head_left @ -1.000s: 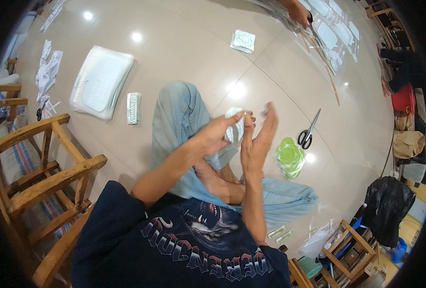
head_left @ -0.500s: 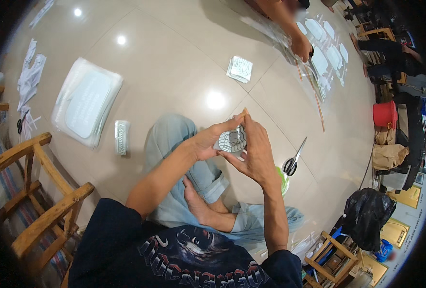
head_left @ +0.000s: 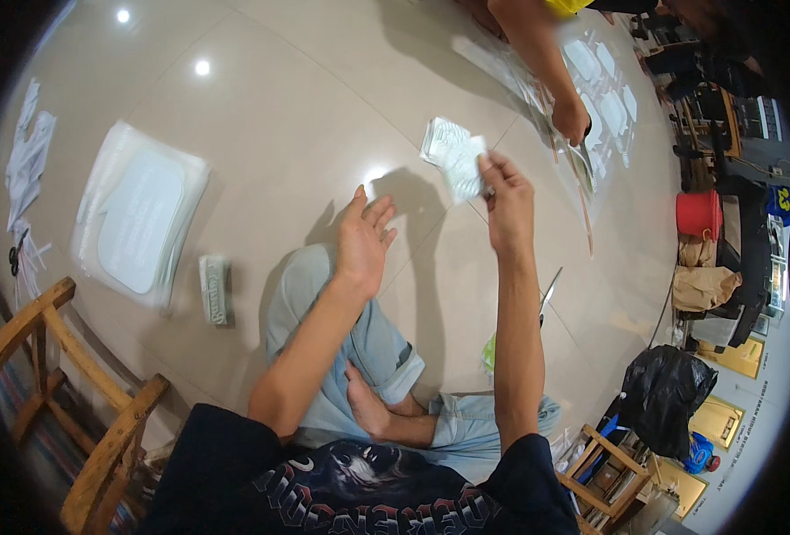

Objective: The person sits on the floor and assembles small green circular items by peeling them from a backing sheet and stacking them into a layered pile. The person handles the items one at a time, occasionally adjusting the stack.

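My right hand [head_left: 509, 214] pinches a small squarish white sheet with pale green wavy print [head_left: 466, 169] by its edge. That sheet overlaps a small pile of similar printed pieces [head_left: 441, 138] on the floor; whether the two touch, I cannot tell. Over my knee my left hand [head_left: 364, 236] is open, fingers apart and holding nothing. Scissors [head_left: 549, 292] lie right of my right forearm, which partly hides them. Beside that forearm is something bright green [head_left: 489, 354]. To the left are a narrow printed stack [head_left: 216, 291] and a large stack of clear-bordered sheets [head_left: 141, 218].
A co-worker's hand [head_left: 571, 119] works over clear sheeting with white cut shapes [head_left: 609, 107] at upper right. A wooden chair [head_left: 101, 374] stands at lower left. A red bucket [head_left: 699, 214] and black bag [head_left: 667, 401] line the right side.
My right hand has carried the sheet forward and away from my left hand, over to the small pile. My left hand has let go and opened. The view has shifted slightly.
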### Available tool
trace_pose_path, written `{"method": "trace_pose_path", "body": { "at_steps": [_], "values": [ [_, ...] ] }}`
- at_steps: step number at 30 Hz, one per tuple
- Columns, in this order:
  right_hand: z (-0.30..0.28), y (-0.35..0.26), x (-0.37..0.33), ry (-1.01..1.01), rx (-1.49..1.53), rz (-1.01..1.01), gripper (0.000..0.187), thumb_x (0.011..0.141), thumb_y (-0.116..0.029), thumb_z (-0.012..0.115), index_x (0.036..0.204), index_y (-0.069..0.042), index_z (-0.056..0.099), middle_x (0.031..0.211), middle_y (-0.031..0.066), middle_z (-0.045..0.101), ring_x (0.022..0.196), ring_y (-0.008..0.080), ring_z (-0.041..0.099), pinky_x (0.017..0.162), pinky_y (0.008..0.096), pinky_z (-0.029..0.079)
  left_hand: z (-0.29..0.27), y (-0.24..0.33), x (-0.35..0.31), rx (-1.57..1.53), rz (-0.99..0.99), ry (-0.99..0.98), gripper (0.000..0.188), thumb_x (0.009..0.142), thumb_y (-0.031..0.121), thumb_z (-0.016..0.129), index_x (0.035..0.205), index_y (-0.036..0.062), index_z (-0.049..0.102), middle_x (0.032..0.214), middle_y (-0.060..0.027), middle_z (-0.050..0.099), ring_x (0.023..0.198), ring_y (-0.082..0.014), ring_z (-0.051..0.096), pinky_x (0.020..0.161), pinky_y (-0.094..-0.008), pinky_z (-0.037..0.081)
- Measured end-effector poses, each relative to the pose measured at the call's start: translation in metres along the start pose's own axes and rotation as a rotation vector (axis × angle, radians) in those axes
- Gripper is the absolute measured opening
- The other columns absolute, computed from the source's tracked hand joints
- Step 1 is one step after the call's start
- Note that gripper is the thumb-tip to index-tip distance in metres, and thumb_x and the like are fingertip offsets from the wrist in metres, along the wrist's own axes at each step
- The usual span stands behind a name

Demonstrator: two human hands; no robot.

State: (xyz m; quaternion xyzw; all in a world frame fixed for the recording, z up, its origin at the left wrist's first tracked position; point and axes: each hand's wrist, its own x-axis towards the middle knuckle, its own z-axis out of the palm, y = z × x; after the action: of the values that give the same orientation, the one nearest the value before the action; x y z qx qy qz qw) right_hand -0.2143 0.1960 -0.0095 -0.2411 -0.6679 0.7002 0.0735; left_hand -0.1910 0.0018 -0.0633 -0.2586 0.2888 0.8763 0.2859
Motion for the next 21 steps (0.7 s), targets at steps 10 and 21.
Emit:
{"method": "trace_pose_path", "body": {
  "at_steps": [10, 21],
  "values": [
    [-0.008, 0.087, 0.043, 0.372, -1.101, -0.122, 0.106, 0.074, -0.058, 0.077, 0.134, 0.02, 0.038, 0.112, 0.0318, 0.063, 0.109, 0.0396, 0.062, 0.093, 0.0421, 0.048, -0.008, -0.014, 0.006, 0.096, 0.023, 0.07, 0.057, 0.099, 0.039, 0.046, 0.144, 0.0059, 0.033, 0.151, -0.0156, 0.036, 0.14, -0.0255, 0.033, 0.115, -0.0437, 0.02],
    [0.059, 0.092, 0.096, 0.546, -1.245, -0.074, 0.134, 0.063, -0.051, 0.085, 0.149, 0.012, 0.003, 0.118, 0.0277, 0.056, 0.108, 0.0357, 0.056, 0.082, 0.0482, 0.051, -0.011, -0.013, 0.01, 0.143, 0.023, -0.003, 0.065, 0.098, 0.036, 0.049, 0.148, 0.0025, 0.027, 0.151, -0.0174, 0.036, 0.14, -0.0257, 0.032, 0.116, -0.0462, 0.018]
  ]
}}
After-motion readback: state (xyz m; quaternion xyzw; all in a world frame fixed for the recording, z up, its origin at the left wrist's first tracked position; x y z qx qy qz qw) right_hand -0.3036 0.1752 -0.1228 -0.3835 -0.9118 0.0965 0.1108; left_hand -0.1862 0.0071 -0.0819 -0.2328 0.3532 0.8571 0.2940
